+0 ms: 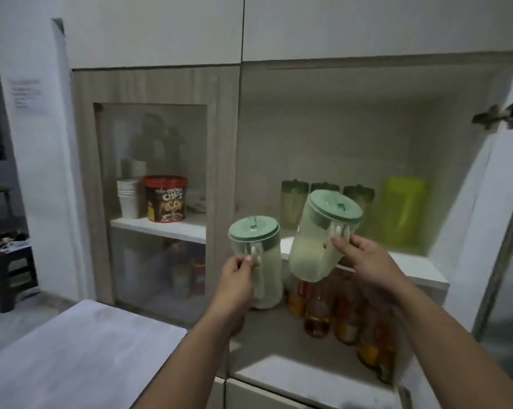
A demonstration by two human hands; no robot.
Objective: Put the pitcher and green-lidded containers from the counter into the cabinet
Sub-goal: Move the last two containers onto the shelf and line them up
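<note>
A red cereal tub (165, 198) stands beside stacked white cups (128, 197); below, seemingly amber bottles (317, 312).

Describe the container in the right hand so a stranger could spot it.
Look into the open cabinet on the right. In front of its upper shelf, the right hand holds a pale container by its handle. Unlike the upright one in the left hand, it tilts.

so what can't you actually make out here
Head view only:
- Lower-shelf bottles: blurred, partly behind the right hand; labels unreadable.
- Items behind the frosted door: hazy shapes above the paper cups.
- Left-hand container base: hidden by the left hand.
</note>
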